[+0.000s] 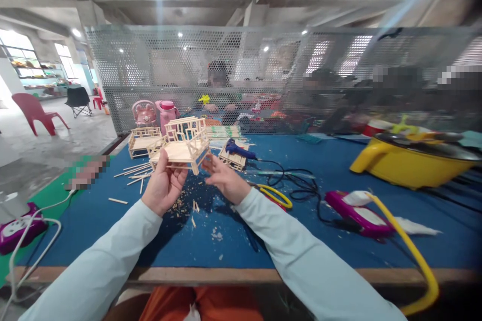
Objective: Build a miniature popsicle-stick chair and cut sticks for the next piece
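A small model bed-like frame made of pale wooden sticks (176, 150) is held up above the blue table. My left hand (165, 183) grips its near left edge, thumb on top and fingers underneath. My right hand (226, 178) is beside its right corner with the fingers apart; the fingertips are close to the corner post, and whether they touch it is hard to tell. Behind the right hand, a blue glue gun (239, 149) lies on a second stick piece (231, 159). Another stick model (142, 141) stands behind to the left, near loose sticks (137, 168).
A yellow electric pot (410, 160) stands at the right. Purple power strips (359, 213) with cables lie on both sides. Yellow-handled pliers (276, 195) rest right of centre. A pink bottle (167, 115) and pink fan stand before the perforated metal screen (158, 60); people sit beyond it.
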Demonstrator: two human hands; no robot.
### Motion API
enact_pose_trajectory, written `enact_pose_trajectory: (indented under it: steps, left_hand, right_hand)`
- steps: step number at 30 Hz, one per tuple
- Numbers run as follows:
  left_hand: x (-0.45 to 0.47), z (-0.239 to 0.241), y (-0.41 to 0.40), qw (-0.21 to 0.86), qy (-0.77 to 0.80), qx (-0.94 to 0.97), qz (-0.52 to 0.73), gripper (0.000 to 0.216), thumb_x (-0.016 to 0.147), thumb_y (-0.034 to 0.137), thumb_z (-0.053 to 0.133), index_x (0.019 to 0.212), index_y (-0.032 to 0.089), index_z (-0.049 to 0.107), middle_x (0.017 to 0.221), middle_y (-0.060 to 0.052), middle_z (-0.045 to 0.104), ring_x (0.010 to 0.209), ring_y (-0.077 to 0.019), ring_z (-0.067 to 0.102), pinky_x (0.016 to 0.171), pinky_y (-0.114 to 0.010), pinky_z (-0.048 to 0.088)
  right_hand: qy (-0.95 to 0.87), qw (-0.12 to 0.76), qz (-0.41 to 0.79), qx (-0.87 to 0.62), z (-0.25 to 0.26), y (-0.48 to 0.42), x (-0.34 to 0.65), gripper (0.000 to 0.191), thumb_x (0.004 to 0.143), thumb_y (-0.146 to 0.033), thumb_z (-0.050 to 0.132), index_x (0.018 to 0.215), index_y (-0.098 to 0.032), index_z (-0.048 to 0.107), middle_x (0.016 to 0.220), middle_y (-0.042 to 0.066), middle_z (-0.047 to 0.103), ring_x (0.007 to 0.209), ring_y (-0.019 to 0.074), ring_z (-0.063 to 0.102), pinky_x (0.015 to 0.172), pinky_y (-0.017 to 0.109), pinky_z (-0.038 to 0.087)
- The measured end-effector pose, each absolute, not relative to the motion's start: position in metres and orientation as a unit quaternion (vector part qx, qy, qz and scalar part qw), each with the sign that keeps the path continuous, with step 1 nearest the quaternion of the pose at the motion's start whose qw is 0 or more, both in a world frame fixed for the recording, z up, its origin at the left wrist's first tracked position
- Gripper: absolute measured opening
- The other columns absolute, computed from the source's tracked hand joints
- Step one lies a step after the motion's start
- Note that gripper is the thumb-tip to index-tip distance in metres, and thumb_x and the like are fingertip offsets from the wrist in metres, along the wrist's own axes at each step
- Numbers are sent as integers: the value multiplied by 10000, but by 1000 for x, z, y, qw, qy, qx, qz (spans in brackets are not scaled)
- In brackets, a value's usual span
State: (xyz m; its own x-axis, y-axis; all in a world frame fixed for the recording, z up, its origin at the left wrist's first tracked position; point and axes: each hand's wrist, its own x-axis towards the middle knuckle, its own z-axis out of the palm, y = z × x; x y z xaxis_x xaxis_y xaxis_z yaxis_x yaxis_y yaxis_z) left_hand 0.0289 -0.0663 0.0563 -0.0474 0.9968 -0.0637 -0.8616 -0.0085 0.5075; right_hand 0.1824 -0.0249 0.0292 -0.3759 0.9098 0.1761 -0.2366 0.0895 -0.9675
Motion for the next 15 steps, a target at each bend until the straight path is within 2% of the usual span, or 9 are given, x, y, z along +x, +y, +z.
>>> enact_pose_trajectory:
  steps: [2, 4, 6, 8, 10, 12, 13, 15]
  left_hand:
    - [34, 55, -69, 688, 211, 166, 674, 298, 899, 322, 383, 982, 127, 593, 664, -15, 683, 540, -84, 638, 552, -161, 540]
    - [37, 55, -72, 707, 211, 176, 652, 290, 899, 308, 387, 961, 121, 600, 691, -22, 691, 558, -91, 643, 547, -168, 541]
    - [37, 56, -73, 711, 211, 188, 643, 280, 893, 303, 402, 949, 120, 607, 725, -29, 699, 585, -97, 650, 549, -170, 541]
    - [33, 59, -73, 696, 206, 195, 659, 270, 886, 307, 421, 953, 128, 611, 744, -28, 703, 609, -98, 656, 568, -168, 541]
    - [26, 63, -70, 665, 198, 192, 694, 260, 883, 311, 429, 949, 139, 613, 733, -19, 702, 607, -89, 654, 587, -160, 538]
    - [19, 67, -67, 623, 192, 189, 734, 245, 883, 309, 433, 939, 152, 613, 717, -6, 701, 596, -79, 650, 593, -150, 532]
    - [17, 67, -66, 604, 195, 188, 750, 234, 882, 303, 437, 935, 158, 612, 712, 0, 700, 590, -74, 648, 591, -145, 529]
    - [17, 65, -64, 583, 218, 198, 757, 209, 875, 284, 453, 940, 164, 611, 721, 5, 700, 583, -69, 642, 577, -140, 522]
  right_hand:
    - [-609, 442, 615, -236, 28, -33, 171, 666, 447, -112, 655, 1071, -294, 510, 1162, -6, 550, 1053, 194, 502, 740, 282, 432]
    - [-650, 404, 608, -215, 27, -37, 165, 588, 475, -130, 663, 1034, -269, 546, 1078, -1, 601, 928, 186, 554, 711, 292, 442]
    - [-685, 360, 583, -247, 25, -37, 165, 356, 562, -203, 653, 913, -219, 593, 838, 2, 655, 669, 146, 564, 608, 277, 437]
    - [-699, 343, 538, -324, 22, -30, 171, 127, 689, -288, 568, 753, -182, 598, 560, -15, 593, 458, 105, 462, 496, 252, 385]
    - [-671, 385, 484, -409, 20, -18, 182, 198, 766, -314, 467, 674, -172, 571, 427, -35, 488, 396, 96, 394, 454, 240, 347]
    - [-628, 452, 435, -460, 20, -7, 193, 137, 750, -278, 490, 779, -173, 572, 493, -34, 511, 461, 110, 448, 508, 250, 391]
    - [-614, 478, 424, -462, 22, -4, 198, 209, 700, -248, 560, 897, -178, 562, 611, -15, 573, 554, 123, 509, 577, 265, 426]
    - [-606, 506, 452, -415, 26, -5, 202, 641, 564, -183, 699, 1154, -215, 450, 998, 54, 606, 878, 162, 566, 782, 312, 440]
